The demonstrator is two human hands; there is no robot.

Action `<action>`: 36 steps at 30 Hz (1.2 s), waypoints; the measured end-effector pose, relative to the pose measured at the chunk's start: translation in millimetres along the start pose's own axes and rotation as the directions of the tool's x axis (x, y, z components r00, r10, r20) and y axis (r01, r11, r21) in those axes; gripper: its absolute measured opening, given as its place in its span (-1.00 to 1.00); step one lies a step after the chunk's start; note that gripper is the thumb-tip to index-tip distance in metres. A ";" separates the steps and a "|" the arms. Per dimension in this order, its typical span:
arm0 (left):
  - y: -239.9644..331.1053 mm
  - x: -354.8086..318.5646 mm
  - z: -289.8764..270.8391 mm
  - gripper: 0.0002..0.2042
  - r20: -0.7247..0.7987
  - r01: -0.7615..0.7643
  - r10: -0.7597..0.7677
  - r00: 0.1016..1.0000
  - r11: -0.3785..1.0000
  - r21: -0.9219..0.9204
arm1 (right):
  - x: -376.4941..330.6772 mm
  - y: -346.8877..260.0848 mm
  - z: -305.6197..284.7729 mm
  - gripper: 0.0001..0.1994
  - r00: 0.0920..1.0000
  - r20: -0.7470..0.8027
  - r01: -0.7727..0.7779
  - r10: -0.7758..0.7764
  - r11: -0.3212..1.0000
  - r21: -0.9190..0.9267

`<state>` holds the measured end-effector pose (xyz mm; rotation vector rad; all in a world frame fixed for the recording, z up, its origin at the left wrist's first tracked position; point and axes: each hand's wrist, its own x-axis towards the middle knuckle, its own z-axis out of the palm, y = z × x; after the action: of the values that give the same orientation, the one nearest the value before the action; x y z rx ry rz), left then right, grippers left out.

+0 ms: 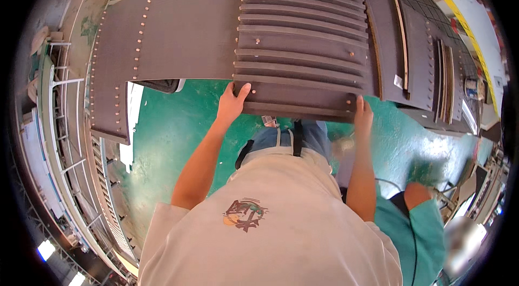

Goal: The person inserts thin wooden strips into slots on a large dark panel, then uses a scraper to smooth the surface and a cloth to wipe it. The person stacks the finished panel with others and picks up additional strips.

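My left hand (232, 103) grips the left end of a dark brown board (297, 98), its thumb on the top face and its fingers mostly hidden. At the other end my right hand (363, 112) is closed on the same board's edge. Short wooden dowels stick up near both ends of it. Beyond it, dark brown slats (303, 18) lie side by side in a long row, with dowels showing along their ends.
To the left lies a wide brown panel (189, 26) with rows of dowels. More panels (416, 53) and narrow strips lie to the right. A person in a green top (416, 237) is close at my right. White metal racking (67, 118) stands far left over green floor (167, 129).
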<state>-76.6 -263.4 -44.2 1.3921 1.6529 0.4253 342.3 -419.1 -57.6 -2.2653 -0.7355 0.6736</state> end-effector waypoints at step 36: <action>40.9 -38.3 -3.5 -0.47 -0.177 0.174 -0.190 0.966 0.980 -0.100 | 135.4 -27.3 -48.5 -0.54 0.943 -0.039 0.302 -0.330 0.901 -0.311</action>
<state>-56.6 -284.8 3.8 1.1549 1.8741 0.5239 460.2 -333.8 -41.8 -2.3468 -1.1979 0.3149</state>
